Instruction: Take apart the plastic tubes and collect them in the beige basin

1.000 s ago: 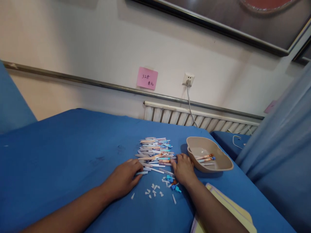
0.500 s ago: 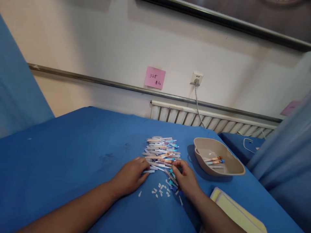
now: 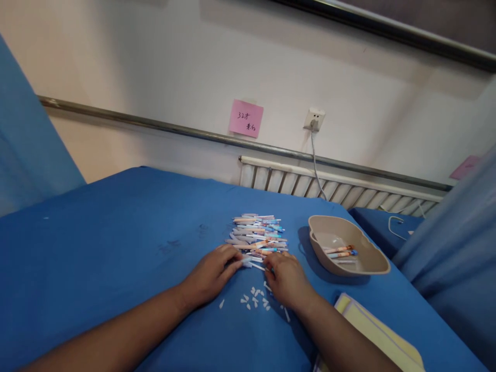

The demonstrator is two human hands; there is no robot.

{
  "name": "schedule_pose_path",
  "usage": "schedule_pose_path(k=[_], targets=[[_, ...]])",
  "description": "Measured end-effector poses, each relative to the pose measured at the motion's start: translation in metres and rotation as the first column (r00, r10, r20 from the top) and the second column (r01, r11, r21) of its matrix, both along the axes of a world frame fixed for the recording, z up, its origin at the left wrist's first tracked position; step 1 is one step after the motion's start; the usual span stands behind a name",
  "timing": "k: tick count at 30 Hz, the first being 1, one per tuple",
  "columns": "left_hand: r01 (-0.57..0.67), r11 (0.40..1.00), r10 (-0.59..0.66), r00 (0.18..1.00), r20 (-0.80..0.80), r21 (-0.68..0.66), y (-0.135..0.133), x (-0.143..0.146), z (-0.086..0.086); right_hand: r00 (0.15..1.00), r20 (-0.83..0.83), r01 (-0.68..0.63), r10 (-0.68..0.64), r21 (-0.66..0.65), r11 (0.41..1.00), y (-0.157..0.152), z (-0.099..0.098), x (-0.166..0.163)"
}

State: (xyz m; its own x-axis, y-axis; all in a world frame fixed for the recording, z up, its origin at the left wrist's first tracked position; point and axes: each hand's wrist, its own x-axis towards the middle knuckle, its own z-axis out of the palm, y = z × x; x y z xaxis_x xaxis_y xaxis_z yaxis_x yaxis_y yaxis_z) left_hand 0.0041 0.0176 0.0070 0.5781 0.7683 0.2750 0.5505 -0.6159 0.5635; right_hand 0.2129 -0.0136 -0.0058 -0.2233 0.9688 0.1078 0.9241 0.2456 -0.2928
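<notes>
A pile of thin tubes with white, orange and blue caps (image 3: 256,235) lies on the blue cloth-covered table (image 3: 116,248). My left hand (image 3: 211,274) rests at the pile's near edge, its fingers curled onto a white tube. My right hand (image 3: 287,279) sits just right of it, fingers closed over tubes at the pile's near side; what it grips is hidden. Small white caps (image 3: 253,300) lie scattered between my wrists.
A tan plastic tray (image 3: 372,263) with a few tubes stands to the right of the pile. A yellow and white folded cloth (image 3: 383,336) lies at the near right. Behind are a wall rail, a pink note (image 3: 245,118), a socket with a cable and a blue curtain (image 3: 457,258).
My right hand has drawn back from beside the tray toward the pile's near edge and closer to my left hand. The blue caps near it are now covered.
</notes>
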Motion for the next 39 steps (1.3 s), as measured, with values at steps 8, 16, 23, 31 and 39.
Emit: schedule_pose_path(k=[8,16,23,31,39], targets=[[-0.098,0.986,0.120,0.979,0.167,-0.133,0.009,0.000,-0.002,0.999,0.012,-0.052,0.052,0.022,0.998,0.000,0.002,0.001],[-0.123,0.971,0.172,0.955,0.243,-0.203,0.010,-0.001,-0.006,0.993,-0.003,-0.118,0.119,0.100,0.988,-0.004,0.000,0.002],[-0.108,0.949,0.197,0.937,0.289,-0.298,0.010,-0.001,-0.007,0.972,-0.218,-0.037,0.086,0.220,0.975,-0.004,-0.005,0.007],[0.049,0.840,0.261,0.836,0.482,-0.540,0.015,-0.001,-0.015,0.685,-0.728,0.130,0.022,0.152,0.980,-0.001,-0.015,0.017],[0.088,0.713,0.375,0.791,0.484,-0.696,0.016,-0.002,-0.010,0.398,-0.916,0.153,-0.045,0.017,0.988,0.004,-0.019,0.021]])
